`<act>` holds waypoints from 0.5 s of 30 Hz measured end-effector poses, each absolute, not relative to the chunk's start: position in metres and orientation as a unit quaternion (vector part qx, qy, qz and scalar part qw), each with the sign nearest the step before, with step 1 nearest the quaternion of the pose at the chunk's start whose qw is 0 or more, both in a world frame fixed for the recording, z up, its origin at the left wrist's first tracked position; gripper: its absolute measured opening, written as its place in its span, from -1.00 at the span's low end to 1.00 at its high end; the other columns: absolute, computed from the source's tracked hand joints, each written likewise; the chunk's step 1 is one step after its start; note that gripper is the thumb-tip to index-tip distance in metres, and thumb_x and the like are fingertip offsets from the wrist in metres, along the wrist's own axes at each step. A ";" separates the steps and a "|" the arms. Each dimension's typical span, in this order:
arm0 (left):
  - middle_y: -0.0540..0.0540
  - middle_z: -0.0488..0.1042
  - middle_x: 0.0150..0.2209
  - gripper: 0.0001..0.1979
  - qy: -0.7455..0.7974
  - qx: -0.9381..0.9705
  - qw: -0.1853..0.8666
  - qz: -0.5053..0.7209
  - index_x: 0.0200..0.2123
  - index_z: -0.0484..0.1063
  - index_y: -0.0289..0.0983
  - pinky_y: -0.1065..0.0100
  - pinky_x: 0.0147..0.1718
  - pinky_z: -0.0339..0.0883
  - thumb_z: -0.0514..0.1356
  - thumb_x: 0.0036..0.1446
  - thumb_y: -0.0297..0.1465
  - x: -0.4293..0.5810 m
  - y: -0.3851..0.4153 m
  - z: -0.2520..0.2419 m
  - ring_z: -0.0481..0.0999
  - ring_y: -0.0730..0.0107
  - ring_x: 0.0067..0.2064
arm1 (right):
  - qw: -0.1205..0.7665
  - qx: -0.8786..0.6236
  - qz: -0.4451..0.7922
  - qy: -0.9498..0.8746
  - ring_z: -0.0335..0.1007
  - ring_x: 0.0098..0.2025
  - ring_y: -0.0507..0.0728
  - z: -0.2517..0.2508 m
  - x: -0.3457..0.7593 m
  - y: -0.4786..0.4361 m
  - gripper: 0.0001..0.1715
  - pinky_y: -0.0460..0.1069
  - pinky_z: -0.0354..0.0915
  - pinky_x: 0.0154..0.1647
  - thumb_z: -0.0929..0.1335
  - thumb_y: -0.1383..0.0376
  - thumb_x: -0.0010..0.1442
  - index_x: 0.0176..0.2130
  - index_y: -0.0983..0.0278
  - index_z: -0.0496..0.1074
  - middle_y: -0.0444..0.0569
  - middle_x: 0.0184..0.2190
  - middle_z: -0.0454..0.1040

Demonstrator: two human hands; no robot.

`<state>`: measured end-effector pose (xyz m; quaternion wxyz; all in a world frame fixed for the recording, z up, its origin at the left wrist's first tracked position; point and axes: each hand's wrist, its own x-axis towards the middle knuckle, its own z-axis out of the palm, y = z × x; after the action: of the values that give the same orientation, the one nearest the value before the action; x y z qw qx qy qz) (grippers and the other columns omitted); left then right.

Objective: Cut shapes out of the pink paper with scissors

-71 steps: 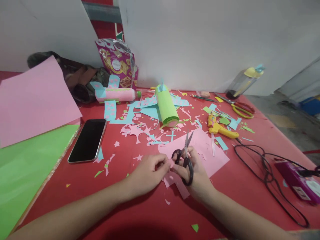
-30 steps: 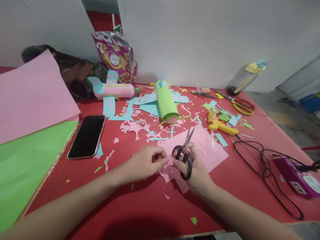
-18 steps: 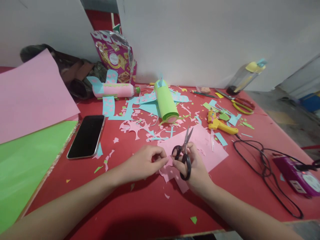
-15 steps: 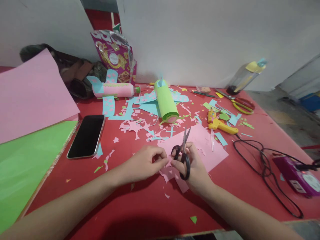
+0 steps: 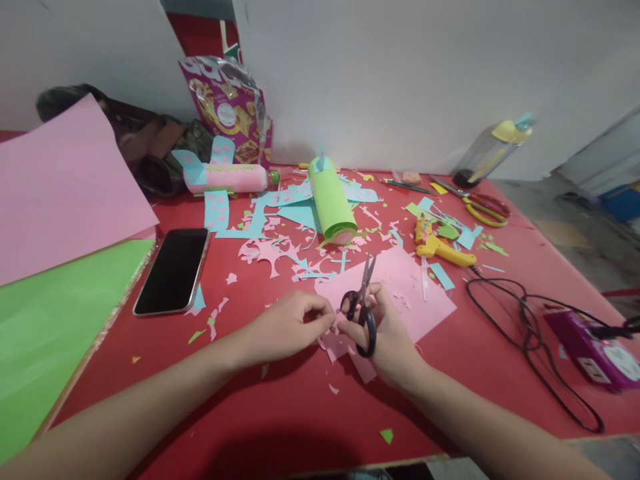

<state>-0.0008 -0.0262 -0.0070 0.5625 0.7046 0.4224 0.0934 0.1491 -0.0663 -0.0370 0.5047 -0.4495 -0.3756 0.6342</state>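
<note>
My right hand [image 5: 393, 333] holds small black-handled scissors [image 5: 367, 293], blades pointing away from me and slightly apart. Its thumb also reaches towards a small piece of pink paper [image 5: 340, 320] between my two hands. My left hand [image 5: 300, 327] is closed in a pinch on that piece, its fingertips nearly touching my right thumb. Under both hands lies a larger pink paper sheet [image 5: 430, 307] with cut edges. Just beyond stands a lime-green paper-covered tube [image 5: 333, 203] with light-blue, pink-dotted wings, like a toy plane.
A phone [image 5: 173, 273] lies left, beside large pink paper [image 5: 70, 193] and green paper [image 5: 65, 327]. A pink paper plane [image 5: 235, 179] lies behind. Right are a yellow glue gun [image 5: 445, 252], its cable, a purple power strip [image 5: 595, 350] and larger scissors [image 5: 485, 210]. Paper scraps [image 5: 267, 253] litter the red table.
The scissors have tilted slightly in my right hand, and its fingertips have shifted a little. My left hand stays almost in place. The whole view has shifted slightly.
</note>
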 end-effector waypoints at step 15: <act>0.03 0.32 -0.60 -0.75 0.423 0.712 0.553 0.086 -0.51 0.34 -0.34 0.51 -0.62 0.10 -0.04 0.05 -0.34 -0.001 -0.026 -0.008 0.25 0.57 -0.62 | 0.493 -0.441 0.642 -0.388 0.13 -0.58 -0.14 -0.036 0.150 -0.067 -0.57 -0.21 0.14 -0.60 0.41 0.49 -0.16 -0.42 0.20 0.09 -0.30 -0.49 0.24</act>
<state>-0.0009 -0.0258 -0.0081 0.5531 0.7124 0.4233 0.0857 0.1499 -0.0668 -0.0356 0.4928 -0.4407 -0.3882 0.6420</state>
